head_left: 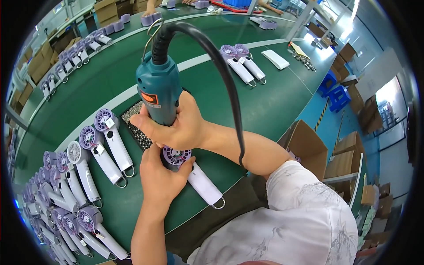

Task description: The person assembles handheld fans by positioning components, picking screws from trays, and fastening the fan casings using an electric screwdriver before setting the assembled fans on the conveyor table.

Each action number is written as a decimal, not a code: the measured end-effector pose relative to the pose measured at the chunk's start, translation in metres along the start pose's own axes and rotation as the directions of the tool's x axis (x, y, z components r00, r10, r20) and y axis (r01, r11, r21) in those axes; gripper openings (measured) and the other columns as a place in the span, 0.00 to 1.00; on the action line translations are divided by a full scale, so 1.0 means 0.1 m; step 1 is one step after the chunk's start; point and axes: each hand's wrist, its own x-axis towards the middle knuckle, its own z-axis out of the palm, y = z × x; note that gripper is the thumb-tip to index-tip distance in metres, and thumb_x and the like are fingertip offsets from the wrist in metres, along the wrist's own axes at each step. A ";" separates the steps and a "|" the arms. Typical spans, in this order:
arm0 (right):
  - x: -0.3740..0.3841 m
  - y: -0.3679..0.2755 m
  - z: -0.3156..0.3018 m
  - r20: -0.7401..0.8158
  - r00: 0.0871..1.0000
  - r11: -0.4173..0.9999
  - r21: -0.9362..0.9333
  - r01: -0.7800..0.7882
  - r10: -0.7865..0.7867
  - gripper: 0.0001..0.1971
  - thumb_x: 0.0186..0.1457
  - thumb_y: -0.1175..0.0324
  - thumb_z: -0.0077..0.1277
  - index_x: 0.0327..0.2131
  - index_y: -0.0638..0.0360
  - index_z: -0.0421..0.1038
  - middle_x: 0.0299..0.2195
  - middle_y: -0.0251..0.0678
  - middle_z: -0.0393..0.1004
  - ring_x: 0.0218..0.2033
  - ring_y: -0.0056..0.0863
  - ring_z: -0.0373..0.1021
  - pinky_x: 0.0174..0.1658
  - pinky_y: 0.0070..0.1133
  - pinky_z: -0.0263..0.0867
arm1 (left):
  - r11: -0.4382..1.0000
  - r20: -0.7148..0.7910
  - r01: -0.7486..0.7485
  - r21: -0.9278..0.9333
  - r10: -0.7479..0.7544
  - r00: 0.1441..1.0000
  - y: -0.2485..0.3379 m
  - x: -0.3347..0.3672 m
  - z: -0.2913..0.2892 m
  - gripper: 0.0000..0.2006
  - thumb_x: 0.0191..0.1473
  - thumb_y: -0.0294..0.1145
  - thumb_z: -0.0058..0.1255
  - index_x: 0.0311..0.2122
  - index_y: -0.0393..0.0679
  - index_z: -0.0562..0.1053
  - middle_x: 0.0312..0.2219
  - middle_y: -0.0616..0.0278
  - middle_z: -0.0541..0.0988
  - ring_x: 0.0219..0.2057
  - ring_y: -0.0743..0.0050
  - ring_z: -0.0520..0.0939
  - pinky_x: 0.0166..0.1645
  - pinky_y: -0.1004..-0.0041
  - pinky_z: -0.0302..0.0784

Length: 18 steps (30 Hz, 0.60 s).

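Observation:
My right hand (179,126) is wrapped around a teal electric screwdriver (159,90), held upright over the fan, with a black cable rising from its top. My left hand (159,176) grips the purple round head of a handheld fan (205,184), whose white handle slants toward me and ends in a metal loop. The screwdriver's tip is hidden behind my hands. Just beyond them lies a black tray (124,122) full of small screws (143,140). To its left two similar fans, a nearer fan (106,161) and a farther fan (117,145), lie with heads uncovered.
Many more purple-and-white fans (66,225) crowd the left of the green table (185,84). Two fans (240,64) and a white cover (274,59) lie farther right. Cardboard boxes (304,143) stand at my right. Across the line, other people's hands (151,9) show.

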 end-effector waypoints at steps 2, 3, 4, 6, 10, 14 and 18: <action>0.01 0.02 0.03 0.023 0.993 0.988 -0.099 0.115 -0.114 0.08 0.55 0.74 0.64 0.33 0.62 0.72 0.23 0.26 0.74 0.23 0.14 0.70 0.26 0.17 0.65 | 1.000 -0.012 0.000 0.006 0.000 1.000 -0.01 -0.01 -0.01 0.27 0.36 0.34 0.73 0.42 0.36 0.73 0.32 0.47 0.79 0.36 0.43 0.79 0.40 0.54 0.76; 0.02 0.03 0.05 -0.003 0.991 0.987 -0.093 0.131 -0.132 0.08 0.55 0.74 0.64 0.33 0.63 0.73 0.23 0.27 0.75 0.23 0.14 0.70 0.26 0.17 0.65 | 1.000 -0.028 0.009 0.011 -0.008 1.000 -0.02 -0.03 -0.02 0.27 0.36 0.35 0.73 0.42 0.37 0.73 0.33 0.47 0.79 0.36 0.42 0.80 0.41 0.54 0.76; 0.02 0.06 0.12 -0.023 0.990 0.987 -0.075 0.140 -0.142 0.08 0.55 0.75 0.64 0.33 0.63 0.73 0.24 0.27 0.75 0.24 0.14 0.70 0.27 0.16 0.65 | 1.000 -0.036 0.009 0.030 -0.008 0.999 -0.04 -0.05 -0.03 0.27 0.36 0.35 0.73 0.42 0.37 0.73 0.33 0.47 0.80 0.36 0.42 0.80 0.42 0.54 0.76; -0.01 0.02 0.07 0.044 0.992 0.988 0.097 -0.123 0.119 0.05 0.58 0.75 0.62 0.35 0.64 0.75 0.23 0.28 0.76 0.21 0.14 0.71 0.23 0.16 0.66 | 0.999 -0.036 0.001 0.050 0.001 0.999 -0.07 -0.01 -0.02 0.28 0.36 0.36 0.73 0.42 0.38 0.73 0.33 0.46 0.80 0.38 0.40 0.80 0.43 0.53 0.76; 0.08 -0.14 -0.04 0.111 0.988 0.984 0.128 -0.125 0.112 0.04 0.62 0.76 0.52 0.36 0.68 0.72 0.16 0.33 0.72 0.13 0.19 0.68 0.17 0.19 0.63 | 0.999 -0.028 -0.002 0.033 0.003 1.000 0.01 0.01 -0.03 0.26 0.36 0.38 0.73 0.41 0.37 0.75 0.33 0.45 0.80 0.39 0.42 0.80 0.45 0.54 0.76; 0.31 -0.20 -0.13 0.052 0.998 0.955 0.295 0.012 -0.028 0.10 0.68 0.71 0.42 0.41 0.69 0.70 0.14 0.35 0.65 0.10 0.25 0.61 0.15 0.26 0.64 | 0.995 -0.032 -0.011 0.098 0.014 0.999 -0.04 0.01 -0.02 0.30 0.36 0.40 0.74 0.44 0.34 0.76 0.36 0.47 0.81 0.37 0.50 0.82 0.44 0.60 0.80; 0.45 -0.17 0.03 -0.078 0.991 0.927 0.367 -0.072 0.108 0.08 0.68 0.69 0.50 0.38 0.66 0.71 0.16 0.34 0.68 0.12 0.25 0.65 0.17 0.27 0.65 | 0.991 -0.027 0.036 0.126 -0.033 0.999 -0.01 -0.02 -0.04 0.30 0.36 0.40 0.74 0.44 0.34 0.76 0.36 0.48 0.81 0.37 0.51 0.82 0.44 0.60 0.79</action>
